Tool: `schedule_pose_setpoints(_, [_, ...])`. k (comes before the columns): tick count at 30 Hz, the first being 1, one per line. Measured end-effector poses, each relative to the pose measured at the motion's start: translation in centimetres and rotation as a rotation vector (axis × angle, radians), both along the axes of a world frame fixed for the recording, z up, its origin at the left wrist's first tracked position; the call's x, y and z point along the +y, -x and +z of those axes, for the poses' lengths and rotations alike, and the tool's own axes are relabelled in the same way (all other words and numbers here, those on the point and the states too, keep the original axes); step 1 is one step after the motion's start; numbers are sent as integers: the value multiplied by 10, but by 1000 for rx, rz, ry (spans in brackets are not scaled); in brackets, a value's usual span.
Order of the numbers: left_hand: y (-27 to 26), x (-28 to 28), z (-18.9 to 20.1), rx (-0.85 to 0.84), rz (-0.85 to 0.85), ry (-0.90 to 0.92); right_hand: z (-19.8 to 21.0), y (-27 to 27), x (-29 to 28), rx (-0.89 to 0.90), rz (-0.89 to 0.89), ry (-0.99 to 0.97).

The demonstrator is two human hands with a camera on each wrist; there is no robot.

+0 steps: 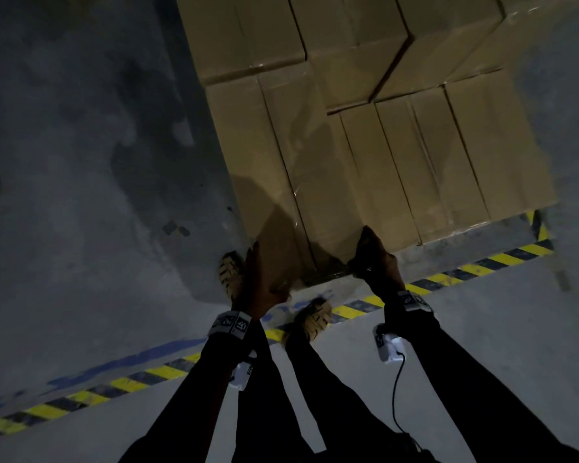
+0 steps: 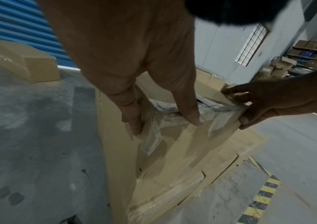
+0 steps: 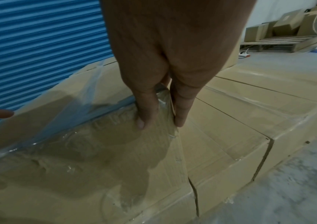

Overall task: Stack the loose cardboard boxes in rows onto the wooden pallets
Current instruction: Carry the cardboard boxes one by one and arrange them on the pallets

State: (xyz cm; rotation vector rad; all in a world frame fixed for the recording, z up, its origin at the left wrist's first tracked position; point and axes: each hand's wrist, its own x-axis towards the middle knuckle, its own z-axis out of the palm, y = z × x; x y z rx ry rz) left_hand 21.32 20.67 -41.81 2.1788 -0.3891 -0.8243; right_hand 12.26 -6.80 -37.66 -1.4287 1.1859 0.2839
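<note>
A long taped cardboard box [image 1: 281, 168] lies at the left end of a row of boxes [image 1: 432, 162]. My left hand [image 1: 264, 265] grips its near left corner. In the left wrist view the left hand [image 2: 165, 124] straddles that corner of the box [image 2: 173, 151], thumb on the end face and fingers on the side. My right hand [image 1: 368, 248] grips the near right corner. In the right wrist view the right hand [image 3: 159, 123] has its thumb on the taped face of the box [image 3: 77, 151] and its fingers in the gap beside the neighbouring box [image 3: 230, 128].
More boxes [image 1: 348, 45] lie a layer higher behind the row. Black-and-yellow floor tape [image 1: 448, 279] runs past my shoes [image 1: 315, 319]. One loose box [image 2: 29, 63] stands by the blue shutter [image 2: 10, 22]. A wooden pallet [image 3: 280, 42] with boxes stands far right; shelves [image 2: 307, 57] beyond.
</note>
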Motion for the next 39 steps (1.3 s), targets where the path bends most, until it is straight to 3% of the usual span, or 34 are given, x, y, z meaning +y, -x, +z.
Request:
schedule_pose_setpoints(5, [6, 14, -40, 68, -74, -78, 7, 0, -2, 86, 296, 178])
schedule_pose_setpoints(7, [7, 12, -19, 64, -76, -102, -1, 12, -2, 46, 510, 292])
schedule_pose_setpoints(10, [8, 3, 15, -2, -55, -116, 18, 15, 5, -35, 629, 378])
schedule_pose_setpoints(16, [21, 3, 34, -85, 66, -139, 33, 33, 24, -36, 607, 434])
schedule_pose_setpoints(28, [22, 5, 55, -36, -19, -205, 47, 43, 40, -60, 588, 490])
schedule_pose_setpoints(33, [22, 7, 100, -51, -111, -213, 84, 37, 55, -155, 522, 528])
schedule_pose_setpoints(39, [-8, 31, 173, -136, -66, -9, 147, -1, 91, -381, 451, 568])
